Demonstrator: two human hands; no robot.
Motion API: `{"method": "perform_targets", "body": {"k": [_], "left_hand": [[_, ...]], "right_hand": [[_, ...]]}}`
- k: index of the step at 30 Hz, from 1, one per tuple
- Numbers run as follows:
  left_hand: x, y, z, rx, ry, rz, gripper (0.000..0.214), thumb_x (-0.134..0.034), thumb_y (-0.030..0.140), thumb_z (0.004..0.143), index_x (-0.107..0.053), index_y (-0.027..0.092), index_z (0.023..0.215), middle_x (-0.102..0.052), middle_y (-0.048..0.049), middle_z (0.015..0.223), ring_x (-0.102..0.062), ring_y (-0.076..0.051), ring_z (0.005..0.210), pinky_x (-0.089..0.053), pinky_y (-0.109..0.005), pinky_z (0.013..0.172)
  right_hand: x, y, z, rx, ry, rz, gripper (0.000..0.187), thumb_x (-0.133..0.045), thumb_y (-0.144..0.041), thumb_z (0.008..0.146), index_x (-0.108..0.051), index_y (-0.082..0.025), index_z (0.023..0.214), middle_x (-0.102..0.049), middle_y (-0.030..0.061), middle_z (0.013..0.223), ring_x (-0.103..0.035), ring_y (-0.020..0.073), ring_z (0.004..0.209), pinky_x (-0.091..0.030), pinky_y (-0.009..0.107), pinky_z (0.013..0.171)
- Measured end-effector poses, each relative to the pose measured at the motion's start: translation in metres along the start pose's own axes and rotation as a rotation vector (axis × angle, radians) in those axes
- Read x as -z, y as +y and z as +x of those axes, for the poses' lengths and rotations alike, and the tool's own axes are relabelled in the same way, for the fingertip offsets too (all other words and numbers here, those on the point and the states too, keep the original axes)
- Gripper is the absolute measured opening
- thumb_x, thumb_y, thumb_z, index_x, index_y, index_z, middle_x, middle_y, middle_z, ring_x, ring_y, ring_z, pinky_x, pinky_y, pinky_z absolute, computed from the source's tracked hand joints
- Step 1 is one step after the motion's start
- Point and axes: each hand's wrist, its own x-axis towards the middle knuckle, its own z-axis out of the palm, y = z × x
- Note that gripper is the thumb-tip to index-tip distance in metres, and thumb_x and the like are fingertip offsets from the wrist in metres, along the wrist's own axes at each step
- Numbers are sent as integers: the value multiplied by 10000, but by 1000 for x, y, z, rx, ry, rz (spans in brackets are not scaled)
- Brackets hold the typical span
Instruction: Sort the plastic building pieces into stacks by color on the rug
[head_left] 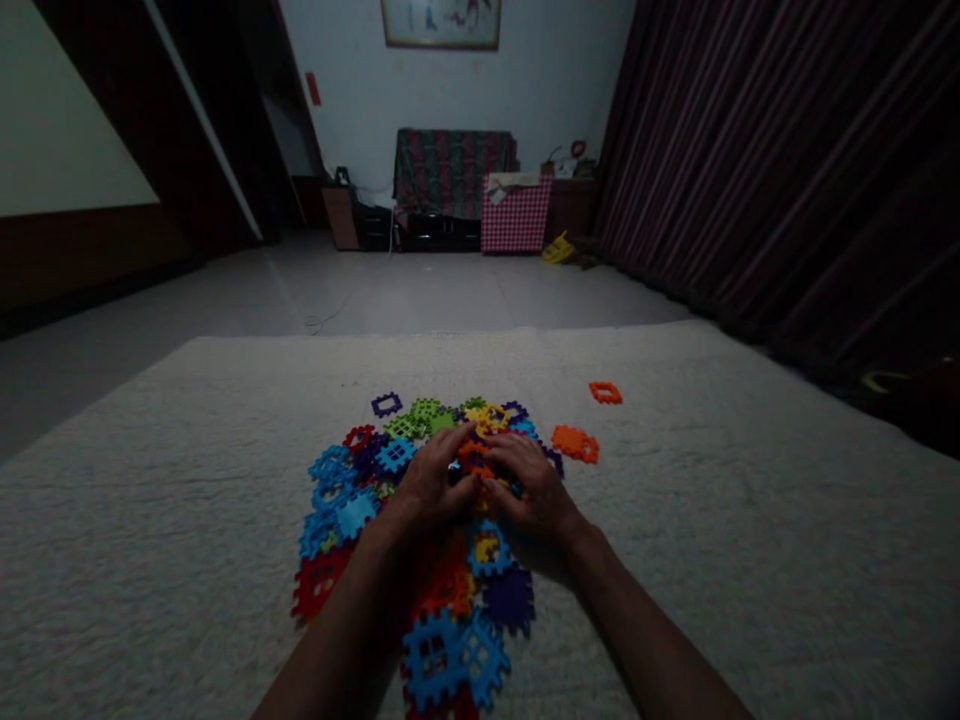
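Observation:
A loose pile of colourful plastic interlocking tiles with notched edges lies on a pale mat. Over the middle of the pile, my left hand [435, 478] and my right hand [534, 488] face each other with fingers and thumbs curved inward. Between them is an orange interlocking tile [475, 458], gripped from both sides; my fingers partly cover it. Yellow tiles [491, 415] lie just beyond my fingertips. Light blue tiles [356, 513] sit left of my left hand, and a purple tile [510, 598] is below my right hand. My forearms hide part of the pile.
The pale mat [187, 500] spreads around the pile. To the right lie an orange solid tile [575, 443] and an orange frame tile [605, 392]. A purple frame tile [386, 404] rests at the pile's far edge. Farther off are a cloth-covered cabinet [450, 175] and a dark curtain [712, 150].

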Motion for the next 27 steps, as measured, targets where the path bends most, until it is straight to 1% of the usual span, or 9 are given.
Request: {"method": "perform_targets", "body": {"k": [4,7,9,12,15,18,20,24,27], "left_hand": [[-1,2,0,-12,21,-6,654,-599,191,778,-463,210,1418,-617,-114,1323,-598,-247,1196,-491,-416,1033],[-1,5,0,-36,80,-2,639,-588,217,808,-448,211,1432,-570,-121,1400,-565,-252,1256,-474,-432,1064],[2,4,0,-8,135,20,577,-567,233,841,-473,218,1410,-572,-115,1400,-580,-243,1237,-482,-433,1059],[9,-5,-1,59,233,80,452,-517,218,870,-554,239,1320,-654,-82,1275,-650,-211,1104,-528,-399,995],[13,-18,-3,93,273,187,386,-503,191,856,-617,225,1223,-686,-78,1188,-655,-219,1086,-534,-399,984],[12,-24,-6,106,198,283,353,-511,167,842,-655,201,1163,-674,-103,1199,-629,-252,1136,-511,-436,1018],[8,-20,-8,96,119,306,346,-529,168,845,-659,202,1163,-664,-105,1218,-616,-259,1150,-500,-444,1031],[-4,-2,-10,22,-38,300,371,-569,225,867,-628,221,1232,-605,-109,1324,-559,-270,1229,-455,-461,1074],[-14,13,-11,-21,-137,308,420,-591,258,870,-595,242,1289,-542,-113,1405,-483,-306,1313,-430,-502,1083]], "right_hand": [[2,-3,2,-15,9,38,251,-646,-272,847,-628,-233,1095,-656,97,1185,-589,258,1149,-463,493,1026],[8,3,1,-64,117,4,240,-642,-251,827,-618,-229,1065,-620,104,1139,-580,261,1107,-500,461,966],[15,16,-4,-149,255,-74,253,-620,-223,815,-609,-226,1067,-587,110,1132,-563,268,1108,-498,461,965],[29,43,-15,-330,416,-246,254,-590,-211,802,-613,-214,1055,-553,121,1149,-543,280,1119,-474,486,1001],[38,67,-28,-454,365,-389,258,-587,-211,775,-631,-206,1029,-564,120,1128,-562,282,1068,-478,490,989],[38,80,-37,-507,270,-471,321,-597,-212,739,-641,-190,1056,-583,140,1154,-580,298,1058,-493,487,951],[35,84,-41,-512,220,-509,368,-604,-219,728,-639,-195,1094,-594,145,1201,-576,313,1096,-486,495,943],[31,89,-46,-468,159,-543,329,-556,-238,793,-636,-234,1112,-636,111,1203,-570,297,1120,-461,499,949],[32,95,-48,-451,151,-551,307,-532,-239,827,-639,-230,1114,-642,114,1201,-572,289,1110,-464,496,938]]}}
